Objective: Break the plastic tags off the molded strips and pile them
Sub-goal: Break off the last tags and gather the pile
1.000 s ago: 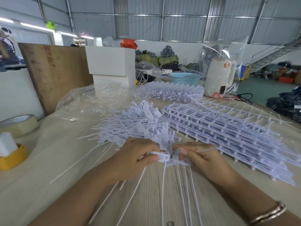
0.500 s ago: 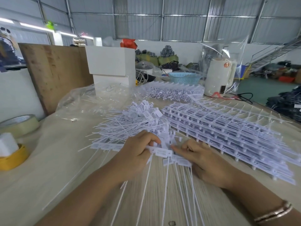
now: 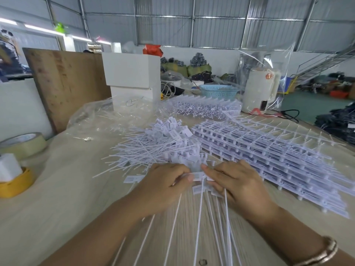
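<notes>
Both hands meet at centre frame on one molded strip [image 3: 201, 186] of white tags. Left hand [image 3: 165, 186] has fingers curled, thumb and forefinger pinching a tag head at the strip's left end. Right hand [image 3: 238, 184] is curled over the strip's right part, index fingertip on the next tag head, just beside the left thumb. The strip's long thin tails fan toward the lower edge of the frame across the table [image 3: 57, 208].

Pile of loose tags [image 3: 163, 146] sits just above the hands, tails pointing left, heads heaped to the right. Stack of unbroken molded strips [image 3: 269, 156] is right of the pile, running to the right edge. A second stack of strips [image 3: 205, 107] lies further back, centre.

Bracelet [image 3: 324, 252] on the right wrist, lower right. Tape roll [image 3: 23, 144] and yellow tape roll [image 3: 16, 184] at left edge. Clear plastic bag [image 3: 107, 117] upper left of the pile. Blue basket [image 3: 219, 92] and white kettle [image 3: 259, 89] at the back.
</notes>
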